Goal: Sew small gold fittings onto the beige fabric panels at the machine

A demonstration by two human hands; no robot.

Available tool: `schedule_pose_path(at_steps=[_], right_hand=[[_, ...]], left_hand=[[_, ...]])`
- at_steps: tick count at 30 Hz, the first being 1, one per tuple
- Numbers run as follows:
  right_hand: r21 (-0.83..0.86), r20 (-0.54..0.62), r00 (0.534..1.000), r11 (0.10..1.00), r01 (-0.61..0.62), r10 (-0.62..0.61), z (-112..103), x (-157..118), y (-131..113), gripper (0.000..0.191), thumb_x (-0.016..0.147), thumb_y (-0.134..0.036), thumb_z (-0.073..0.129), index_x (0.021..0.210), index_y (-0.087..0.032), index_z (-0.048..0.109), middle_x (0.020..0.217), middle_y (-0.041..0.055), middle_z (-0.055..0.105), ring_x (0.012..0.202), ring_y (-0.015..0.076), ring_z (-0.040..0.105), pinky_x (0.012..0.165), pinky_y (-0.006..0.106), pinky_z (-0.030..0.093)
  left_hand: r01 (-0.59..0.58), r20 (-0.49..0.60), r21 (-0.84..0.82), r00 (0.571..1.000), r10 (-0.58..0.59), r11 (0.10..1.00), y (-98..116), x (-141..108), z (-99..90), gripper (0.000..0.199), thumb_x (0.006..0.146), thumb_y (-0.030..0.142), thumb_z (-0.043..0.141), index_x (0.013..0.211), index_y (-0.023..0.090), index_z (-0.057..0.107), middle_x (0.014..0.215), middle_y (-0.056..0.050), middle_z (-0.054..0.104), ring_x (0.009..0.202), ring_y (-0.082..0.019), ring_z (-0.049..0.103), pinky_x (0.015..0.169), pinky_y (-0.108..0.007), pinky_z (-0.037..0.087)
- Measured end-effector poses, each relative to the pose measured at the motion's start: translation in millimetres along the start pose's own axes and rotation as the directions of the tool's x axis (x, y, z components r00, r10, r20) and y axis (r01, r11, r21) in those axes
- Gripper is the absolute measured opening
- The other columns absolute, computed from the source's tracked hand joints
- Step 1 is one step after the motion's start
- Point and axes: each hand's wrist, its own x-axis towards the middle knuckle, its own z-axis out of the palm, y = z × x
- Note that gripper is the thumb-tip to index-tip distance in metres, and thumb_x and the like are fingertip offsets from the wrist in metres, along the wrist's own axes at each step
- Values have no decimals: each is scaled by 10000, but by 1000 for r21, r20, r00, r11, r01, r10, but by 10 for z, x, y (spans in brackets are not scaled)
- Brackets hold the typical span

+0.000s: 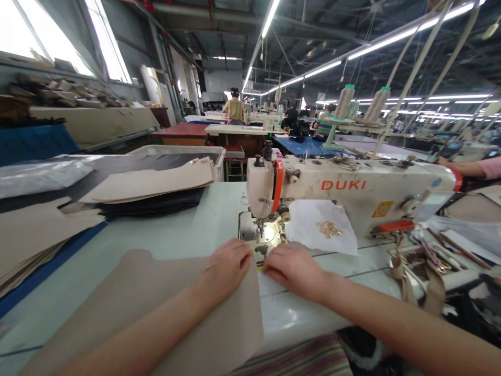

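A large beige fabric panel (pixel 172 303) lies flat on the pale sewing table, its right edge running up toward the sewing machine (pixel 305 183). My left hand (pixel 230 265) is closed at the panel's upper right corner, with its fingertips curled in by the edge. Just in front of the lit needle plate (pixel 269 233), my right hand (pixel 294 267) has its fingers bent together; what they hold is hidden. A bit of yellow (pixel 261 268) shows between the two hands. The needle and presser foot (pixel 261 225) stand just beyond my fingers.
Small gold-coloured metal pieces (pixel 329 229) lie on a white cloth (pixel 305 224) against the machine. Stacked beige panels (pixel 152 183) are at the left. A tray of tools (pixel 426 263) with straps sits at the right. Another person's arm (pixel 462 168) shows behind the machine.
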Motion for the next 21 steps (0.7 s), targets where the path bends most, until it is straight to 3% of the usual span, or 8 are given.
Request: schedule_pose_path(at_steps=[1,3,7,10,12,18,21], right_hand=[[-109,10,990,983,144,-144,-6,-63,4,127,877,-234,522,828,-168,619,839,50,639,836,178,546,755,283,418],[-293,59,925,879,376,-376,-21,-126,8,182,923,-228,453,867,-150,607,836,52,633,821,173,537,743,278,432],[-415,127,812,713,566,-570,-35,-48,-2,171,923,-146,432,901,-126,600,916,58,632,854,166,535,771,277,439],[-422,135,758,655,626,-638,-2,34,-1,174,930,-152,422,918,-130,593,951,75,634,879,154,540,785,278,441],[-413,113,768,673,614,-631,36,56,2,178,936,-158,412,916,-144,588,957,80,638,905,149,542,789,278,445],[-352,-30,905,852,387,-424,147,51,-41,132,898,-157,471,875,-136,599,889,75,652,878,174,565,816,298,464],[-283,-99,935,910,303,-342,187,49,-66,122,881,-158,486,853,-147,604,904,86,658,919,182,570,849,304,462]], left_hand=[[4,1,1,1000,-4,1000,4,-2,-1,150,775,66,469,700,172,544,746,-34,610,773,-181,556,732,-297,462],[9,1,3,1000,-9,1000,14,-2,-7,148,781,69,470,700,169,543,748,-36,610,773,-182,554,731,-298,459],[12,13,8,1000,-12,1000,33,9,-24,148,787,74,468,700,168,541,745,-36,609,764,-181,548,718,-295,457],[6,14,12,1000,-7,1000,39,18,-28,161,801,89,459,692,168,547,739,-36,610,755,-181,546,711,-296,459],[-9,2,16,1000,9,1000,41,23,-29,177,815,100,446,693,169,554,742,-38,612,758,-182,545,714,-298,461],[-83,-2,40,997,84,996,27,31,-36,203,838,114,431,689,171,556,734,-38,607,760,-182,527,721,-305,459],[-101,-10,34,995,101,994,20,33,-35,225,846,119,416,673,177,549,726,-34,600,755,-176,519,715,-299,456]])
